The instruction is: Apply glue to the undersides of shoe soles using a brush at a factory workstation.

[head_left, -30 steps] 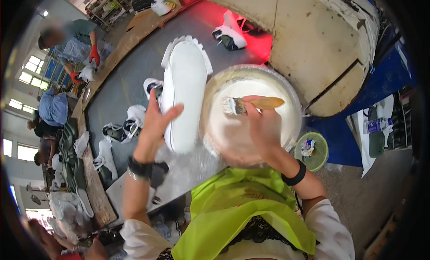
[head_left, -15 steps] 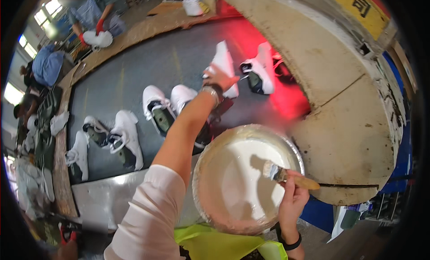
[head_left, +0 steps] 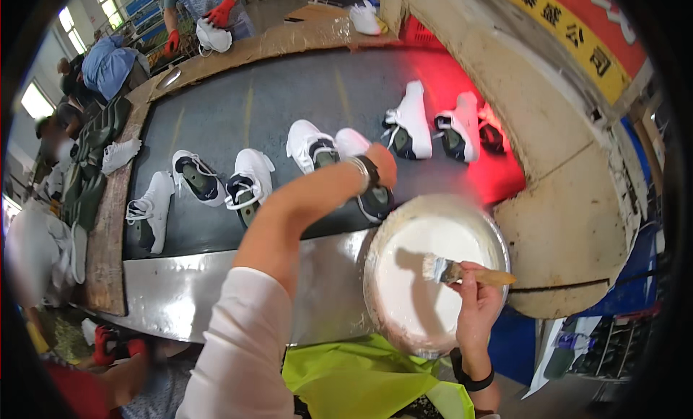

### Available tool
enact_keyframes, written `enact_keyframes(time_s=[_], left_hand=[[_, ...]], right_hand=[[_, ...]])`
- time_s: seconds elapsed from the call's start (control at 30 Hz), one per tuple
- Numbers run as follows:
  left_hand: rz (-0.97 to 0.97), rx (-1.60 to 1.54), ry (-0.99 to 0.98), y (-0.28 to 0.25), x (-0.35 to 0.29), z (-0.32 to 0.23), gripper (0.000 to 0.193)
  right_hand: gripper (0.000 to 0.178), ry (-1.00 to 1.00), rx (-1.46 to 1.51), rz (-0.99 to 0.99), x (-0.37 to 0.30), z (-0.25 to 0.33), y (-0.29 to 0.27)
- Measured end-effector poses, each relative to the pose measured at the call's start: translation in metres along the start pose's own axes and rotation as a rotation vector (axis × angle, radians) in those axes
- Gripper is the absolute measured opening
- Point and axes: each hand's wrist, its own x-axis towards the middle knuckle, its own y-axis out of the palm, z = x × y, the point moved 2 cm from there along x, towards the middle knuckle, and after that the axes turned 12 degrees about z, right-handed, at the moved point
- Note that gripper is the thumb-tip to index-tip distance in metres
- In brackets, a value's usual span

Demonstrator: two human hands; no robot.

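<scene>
My right hand (head_left: 478,307) is closed around the wooden handle of a paintbrush (head_left: 451,270). The brush's white-coated bristles point left above a metal basin (head_left: 369,275) of white liquid (head_left: 411,303). With my left arm stretched over the dark conveyor belt, my left hand (head_left: 382,166) closes over the side of a white sneaker (head_left: 352,140) with a dark inside; its fingertips are mostly hidden. Left of that sneaker stands another white sneaker (head_left: 309,141). Farther right on the belt are two upright white sneakers, one (head_left: 409,123) beside the other (head_left: 460,127).
More white sneakers (head_left: 249,177) stand on the belt's left part (head_left: 216,116). A beige housing (head_left: 556,195) with red light at its mouth borders the right. Across the belt a person in red gloves (head_left: 219,13) handles a white shoe (head_left: 213,36). Another red-gloved hand (head_left: 105,343) is at lower left.
My left hand has left the upright sneaker at the right and come back nearer, onto another sneaker. The brush stays over the basin in my right hand. The view has shifted.
</scene>
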Motion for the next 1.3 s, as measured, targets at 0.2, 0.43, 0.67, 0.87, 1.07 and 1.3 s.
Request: enact_keyframes(time_s=[0.2, 0.43, 0.67, 0.87, 1.07, 1.3], left_hand=[[-0.049, 0.13, 0.134, -0.004, -0.046, 0.005, 0.022], [-0.09, -0.137, 0.017, 0.094, -0.161, 0.064, 0.027], [-0.323, -0.026, -0.136, 0.096, -0.221, 0.05, 0.069], [-0.696, -1.439, -0.841, 0.119, -0.244, -0.024, 0.113], [-0.83, -1.299, -1.308, 0.129, -0.163, -0.008, 0.127], [-0.882, -1.088, -1.141, 0.138, -0.176, -0.03, 0.091]], right_hand=[[0.021, 0.014, 0.002, 0.055, 0.008, 0.023, 0.024], [0.022, 0.018, 0.001, 0.035, 0.006, 0.027, 0.023], [0.023, 0.088, 0.117, 0.057, -0.002, -0.001, -0.001], [0.024, 0.084, 0.159, 0.054, -0.005, -0.002, -0.01], [0.024, 0.073, 0.202, 0.064, -0.004, 0.001, -0.016], [0.025, 0.113, 0.237, 0.084, -0.017, -0.005, -0.017]])
